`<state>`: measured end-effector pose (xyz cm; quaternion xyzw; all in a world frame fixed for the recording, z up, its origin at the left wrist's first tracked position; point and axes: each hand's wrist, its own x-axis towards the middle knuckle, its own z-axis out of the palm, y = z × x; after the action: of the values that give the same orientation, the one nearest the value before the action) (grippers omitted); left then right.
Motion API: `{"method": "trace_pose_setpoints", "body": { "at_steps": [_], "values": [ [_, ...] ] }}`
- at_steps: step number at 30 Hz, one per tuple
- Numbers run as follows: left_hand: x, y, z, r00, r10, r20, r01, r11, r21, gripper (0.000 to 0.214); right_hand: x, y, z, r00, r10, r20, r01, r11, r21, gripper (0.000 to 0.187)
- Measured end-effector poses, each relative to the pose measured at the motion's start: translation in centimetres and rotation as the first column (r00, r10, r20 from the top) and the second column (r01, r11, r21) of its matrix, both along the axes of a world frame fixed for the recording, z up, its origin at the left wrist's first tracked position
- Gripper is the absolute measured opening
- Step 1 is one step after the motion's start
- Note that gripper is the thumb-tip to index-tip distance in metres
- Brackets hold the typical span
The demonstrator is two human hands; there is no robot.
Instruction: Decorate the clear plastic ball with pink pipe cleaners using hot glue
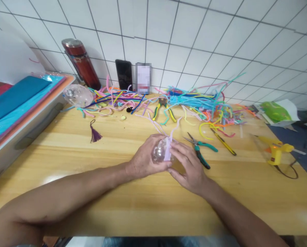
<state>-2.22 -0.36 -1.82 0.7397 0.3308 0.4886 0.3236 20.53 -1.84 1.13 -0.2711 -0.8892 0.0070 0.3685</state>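
My left hand (pixel 143 159) is wrapped round a small clear plastic ball (pixel 160 153) just above the wooden table (pixel 66 164). A pale pink pipe cleaner (pixel 168 152) runs round the ball, and its loose ends stick up toward the back. My right hand (pixel 188 164) presses and pinches that pipe cleaner against the ball's right side. Both hands meet at the table's middle.
Green-handled pliers (pixel 201 152) and a yellow utility knife (pixel 224 142) lie right of my hands. A yellow glue gun (pixel 275 152) sits far right. Piled pipe cleaners (pixel 194 103), yellow pliers (pixel 163 108), a clear ball (pixel 77 95), a purple tassel (pixel 95 133), a red flask (pixel 81 63) and stacked coloured sheets (pixel 17 99) lie behind and left.
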Motion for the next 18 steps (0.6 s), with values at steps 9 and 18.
{"method": "trace_pose_setpoints", "body": {
  "at_steps": [9,18],
  "values": [
    [-0.68,0.24,0.25,0.997,0.013,-0.076,-0.003,0.992,0.13,0.078,-0.12,0.21,-0.17,0.996,0.032,-0.08,-0.038,0.996,-0.079,0.063],
    [-0.9,0.29,0.55,0.993,-0.04,-0.11,0.054,0.99,0.129,0.076,-0.15,0.23,-0.12,0.996,0.014,-0.088,-0.022,0.995,-0.096,0.062]
  ]
}}
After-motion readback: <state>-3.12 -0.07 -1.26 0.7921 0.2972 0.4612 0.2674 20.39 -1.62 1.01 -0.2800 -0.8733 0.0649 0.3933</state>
